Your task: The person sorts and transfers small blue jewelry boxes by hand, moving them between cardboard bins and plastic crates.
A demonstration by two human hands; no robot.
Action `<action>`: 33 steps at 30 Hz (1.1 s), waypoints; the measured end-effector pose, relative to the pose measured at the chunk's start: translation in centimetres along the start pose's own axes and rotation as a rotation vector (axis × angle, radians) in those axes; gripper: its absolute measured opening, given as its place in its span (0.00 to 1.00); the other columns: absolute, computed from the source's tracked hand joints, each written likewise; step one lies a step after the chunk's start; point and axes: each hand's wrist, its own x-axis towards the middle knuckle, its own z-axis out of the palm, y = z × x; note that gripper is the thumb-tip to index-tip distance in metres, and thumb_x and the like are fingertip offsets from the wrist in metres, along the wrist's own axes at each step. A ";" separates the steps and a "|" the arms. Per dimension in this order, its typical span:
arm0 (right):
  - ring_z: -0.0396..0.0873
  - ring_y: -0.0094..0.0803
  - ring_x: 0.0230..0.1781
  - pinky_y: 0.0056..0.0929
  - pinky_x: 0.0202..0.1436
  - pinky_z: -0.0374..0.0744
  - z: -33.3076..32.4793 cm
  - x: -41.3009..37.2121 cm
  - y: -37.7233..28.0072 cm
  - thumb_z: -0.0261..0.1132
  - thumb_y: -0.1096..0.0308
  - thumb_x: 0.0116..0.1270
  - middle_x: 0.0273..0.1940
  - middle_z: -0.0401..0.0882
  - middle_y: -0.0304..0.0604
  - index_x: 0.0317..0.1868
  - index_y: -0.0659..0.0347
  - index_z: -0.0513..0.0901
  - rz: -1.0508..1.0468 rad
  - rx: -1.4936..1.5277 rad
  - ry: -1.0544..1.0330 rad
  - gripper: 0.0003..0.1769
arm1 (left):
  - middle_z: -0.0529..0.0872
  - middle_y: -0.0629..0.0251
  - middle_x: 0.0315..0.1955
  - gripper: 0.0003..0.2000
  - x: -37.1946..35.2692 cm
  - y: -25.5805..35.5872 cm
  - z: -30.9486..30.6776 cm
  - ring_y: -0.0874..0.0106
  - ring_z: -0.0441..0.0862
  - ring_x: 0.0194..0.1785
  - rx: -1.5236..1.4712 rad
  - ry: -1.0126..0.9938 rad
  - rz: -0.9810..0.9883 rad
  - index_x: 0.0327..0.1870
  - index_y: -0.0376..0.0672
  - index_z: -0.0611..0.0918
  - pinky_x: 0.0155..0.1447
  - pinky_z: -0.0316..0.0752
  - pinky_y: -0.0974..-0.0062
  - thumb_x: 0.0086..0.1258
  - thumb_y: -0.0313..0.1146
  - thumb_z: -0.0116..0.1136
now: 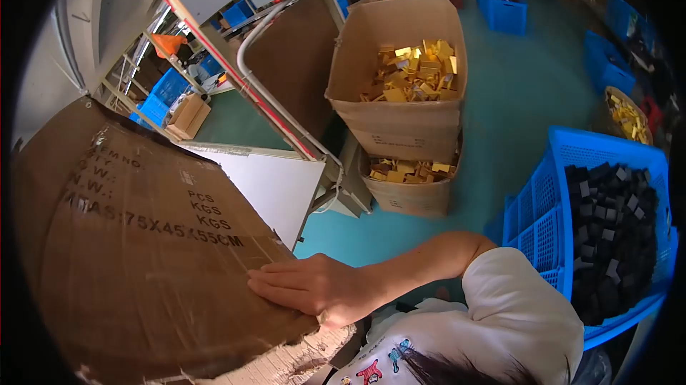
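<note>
A large brown cardboard box (143, 242) with printed lettering fills the left side, tilted toward me. My right hand (307, 288) grips it near its lower right edge. The fingers lie together along the printed side, and the thumb bends over the edge. Just below that hand, a torn, frayed cardboard edge (300, 356) shows pale layers. What the box holds is hidden. My left hand is out of view.
Two stacked cardboard cartons (400, 124) of gold-coloured pieces stand ahead. At right, a blue plastic crate (532, 220) holds black blocks. A white panel (261, 185) and a metal-framed brown board (293, 63) stand behind the box. More blue crates (507, 17) sit farther off.
</note>
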 end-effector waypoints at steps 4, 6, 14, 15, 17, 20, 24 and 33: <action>0.71 0.52 0.56 0.37 0.51 0.78 -5.3 -2.8 -2.8 0.61 0.59 0.42 0.57 0.67 0.63 0.56 0.80 0.67 -0.174 -0.236 0.123 0.41 | 0.76 0.56 0.44 0.20 -1.9 -6.0 2.5 0.66 0.74 0.45 -0.066 -0.210 -0.272 0.48 0.30 0.73 0.48 0.70 0.68 0.57 0.31 0.62; 0.72 0.52 0.54 0.36 0.47 0.80 -8.1 -3.4 -4.2 0.57 0.54 0.38 0.56 0.68 0.63 0.54 0.80 0.68 -0.234 -0.354 0.196 0.44 | 0.75 0.57 0.43 0.20 -2.5 -8.4 3.3 0.67 0.74 0.45 -0.100 -0.304 -0.415 0.49 0.30 0.72 0.46 0.71 0.69 0.58 0.31 0.61; 0.77 0.41 0.25 0.37 0.22 0.73 -19.3 1.4 -8.6 0.63 0.74 0.39 0.24 0.73 0.44 0.22 0.64 0.70 -0.265 -0.531 0.316 0.09 | 0.74 0.59 0.43 0.21 -2.7 -16.0 4.6 0.71 0.74 0.43 -0.343 -0.591 -0.956 0.53 0.32 0.69 0.41 0.73 0.76 0.60 0.27 0.59; 0.77 0.40 0.23 0.37 0.22 0.73 -20.1 2.0 -9.1 0.62 0.75 0.38 0.22 0.73 0.43 0.20 0.63 0.70 -0.299 -0.558 0.305 0.08 | 0.73 0.59 0.43 0.21 -2.4 -16.8 4.6 0.72 0.74 0.42 -0.396 -0.629 -1.035 0.54 0.32 0.69 0.40 0.74 0.77 0.60 0.26 0.59; 0.76 0.39 0.18 0.35 0.21 0.74 -21.5 2.6 -10.9 0.60 0.75 0.38 0.15 0.72 0.44 0.16 0.61 0.71 -0.308 -0.625 0.265 0.04 | 0.73 0.60 0.43 0.21 -2.1 -18.3 4.8 0.73 0.74 0.42 -0.514 -0.657 -1.204 0.55 0.32 0.68 0.38 0.74 0.78 0.61 0.25 0.59; 0.74 0.42 0.14 0.36 0.21 0.76 -23.7 3.6 -14.3 0.55 0.76 0.34 0.10 0.70 0.45 0.10 0.60 0.69 -0.242 -0.719 0.240 0.04 | 0.73 0.55 0.50 0.23 -9.1 -17.4 9.1 0.73 0.75 0.45 -0.651 -0.509 -1.392 0.58 0.30 0.64 0.44 0.78 0.74 0.64 0.23 0.57; 0.80 0.39 0.27 0.36 0.33 0.78 -28.2 6.7 -18.8 0.55 0.66 0.42 0.19 0.79 0.45 0.17 0.59 0.79 0.001 -0.940 0.083 0.08 | 0.77 0.47 0.50 0.17 -14.7 -16.1 12.0 0.63 0.80 0.47 -0.624 -0.739 -1.600 0.56 0.29 0.69 0.50 0.81 0.64 0.69 0.29 0.50; 0.78 0.38 0.24 0.34 0.31 0.76 -34.8 8.5 -27.8 0.57 0.64 0.48 0.21 0.79 0.45 0.22 0.63 0.81 0.464 -1.370 -0.028 0.11 | 0.74 0.66 0.58 0.20 -20.1 -15.9 15.8 0.60 0.76 0.55 -0.385 -0.583 -2.252 0.63 0.50 0.69 0.54 0.77 0.62 0.69 0.26 0.43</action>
